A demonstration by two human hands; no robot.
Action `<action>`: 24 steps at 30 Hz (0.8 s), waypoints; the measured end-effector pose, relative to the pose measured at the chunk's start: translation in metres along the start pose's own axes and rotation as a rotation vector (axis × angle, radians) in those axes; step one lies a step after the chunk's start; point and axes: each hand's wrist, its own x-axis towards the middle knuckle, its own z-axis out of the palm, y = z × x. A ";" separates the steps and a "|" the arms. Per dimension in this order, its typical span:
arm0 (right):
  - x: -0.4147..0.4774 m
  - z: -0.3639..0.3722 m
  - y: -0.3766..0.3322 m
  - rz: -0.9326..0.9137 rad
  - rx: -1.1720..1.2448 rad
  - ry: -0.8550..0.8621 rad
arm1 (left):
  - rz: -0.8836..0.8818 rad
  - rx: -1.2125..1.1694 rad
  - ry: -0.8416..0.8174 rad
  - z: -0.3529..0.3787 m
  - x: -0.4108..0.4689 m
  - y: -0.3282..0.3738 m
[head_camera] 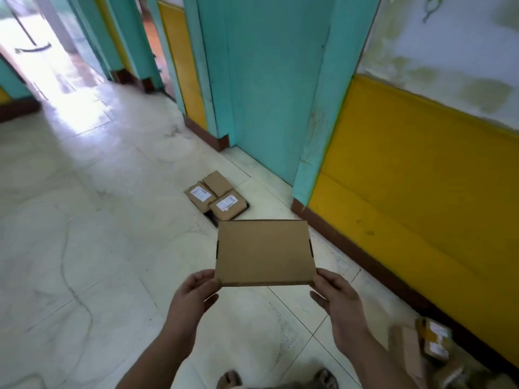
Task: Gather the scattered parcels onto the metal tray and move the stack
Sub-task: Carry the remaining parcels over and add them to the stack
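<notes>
Holding the flat cardboard parcel [264, 252] out ahead of your chest, you gripped it by its two near corners: your left hand [193, 293] on the left corner, your right hand [335, 296] on the right. Both hands were closed on that one box and neither was free. Its long axis ran crosswise, left to right, with the broad plain face up and roughly level.

What the next move turned on was the cluster of three parcels [216, 195] on the floor [98, 220] straight ahead. It lay just beyond the far left corner of your box, at the foot of the teal door [269, 80]. That put it forward, well below your hands and a little to the left, so your left hand was on the nearer side. I judged you would have to step in and lower the box.

Those three lay flat and touching, two with white labels up and one plain. A dark sliver [212, 219] showed under their near edge. It may have been the metal tray, but I could not tell.

More loose parcels [432, 343] sat low on your right against the yellow wall [421, 164], blurred and uncounted. To my eye they were not yet gathered.
</notes>
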 end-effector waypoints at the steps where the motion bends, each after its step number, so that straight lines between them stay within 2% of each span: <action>1: -0.005 0.018 0.005 0.006 -0.018 -0.013 | -0.003 -0.012 0.014 -0.019 0.002 0.004; 7: -0.018 0.098 0.018 0.024 -0.121 -0.084 | -0.007 -0.061 0.073 -0.095 0.020 0.023; 12: -0.006 0.148 0.023 0.034 -0.190 -0.110 | -0.026 -0.075 0.108 -0.129 0.045 0.037; 21: 0.061 0.260 0.026 0.061 -0.248 -0.163 | -0.051 -0.036 0.169 -0.177 0.139 0.086; 24: 0.106 0.323 0.023 0.089 -0.246 -0.194 | -0.053 -0.009 0.204 -0.203 0.198 0.121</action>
